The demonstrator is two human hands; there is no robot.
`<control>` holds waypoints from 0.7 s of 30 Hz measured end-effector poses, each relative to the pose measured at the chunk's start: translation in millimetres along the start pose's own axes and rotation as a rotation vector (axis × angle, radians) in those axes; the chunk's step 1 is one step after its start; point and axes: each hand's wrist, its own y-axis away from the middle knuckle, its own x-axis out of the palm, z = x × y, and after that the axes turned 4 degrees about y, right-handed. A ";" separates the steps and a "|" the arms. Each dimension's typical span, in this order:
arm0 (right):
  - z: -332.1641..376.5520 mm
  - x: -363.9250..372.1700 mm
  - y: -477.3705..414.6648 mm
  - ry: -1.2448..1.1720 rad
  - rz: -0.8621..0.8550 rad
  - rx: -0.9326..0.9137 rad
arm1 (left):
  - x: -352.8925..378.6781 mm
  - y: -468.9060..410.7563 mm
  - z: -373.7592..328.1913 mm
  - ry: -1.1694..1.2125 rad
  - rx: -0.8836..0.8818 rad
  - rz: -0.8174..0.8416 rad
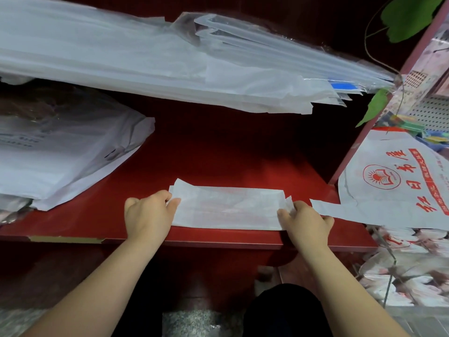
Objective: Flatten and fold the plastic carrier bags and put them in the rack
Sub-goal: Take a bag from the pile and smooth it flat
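Red rack shelf (218,147) carries the folded white bag (226,207) along its front edge. My left hand (148,215) and right hand (306,222) each pinch one end. I'd keep it taut and the edges aligned, then slide it deeper.

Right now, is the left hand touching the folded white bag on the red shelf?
Touching. In the head view, fingers of the left hand pinch the folded white bag at its left end.
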 end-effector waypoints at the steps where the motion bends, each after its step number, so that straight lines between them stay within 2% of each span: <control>1: 0.8 -0.6 -0.9 0.023 0.008 -0.001 | 0.6 0.0 -0.3 -0.031 0.003 0.002; 6: 5.9 -1.9 -3.2 0.062 0.032 0.020 | 0.4 6.1 -2.4 -0.091 0.030 -0.104; 8: 8.0 -4.0 -3.7 0.066 0.039 0.023 | 8.6 7.0 -2.4 -0.033 0.262 -0.242; 9: 9.0 -5.2 -4.1 0.065 0.043 0.019 | 10.3 7.4 -6.9 -0.021 0.402 -0.248; 10: 9.8 -6.2 -4.2 0.067 0.050 0.013 | 11.9 8.2 -13.3 -0.053 0.520 -0.171; 11: 10.7 -6.8 -4.8 0.068 0.058 0.004 | 12.7 9.4 -20.6 -0.116 0.565 -0.015; 12: 11.3 -6.4 -5.3 0.067 0.066 -0.002 | 12.7 10.2 -27.2 -0.173 0.565 0.105; 15: 14.1 -3.8 -6.4 0.028 0.096 -0.024 | 16.0 4.3 -28.2 -0.226 0.401 0.384; 21: 15.2 -12.6 -10.4 -0.229 0.172 0.062 | 14.1 6.8 -28.7 -0.241 0.268 0.455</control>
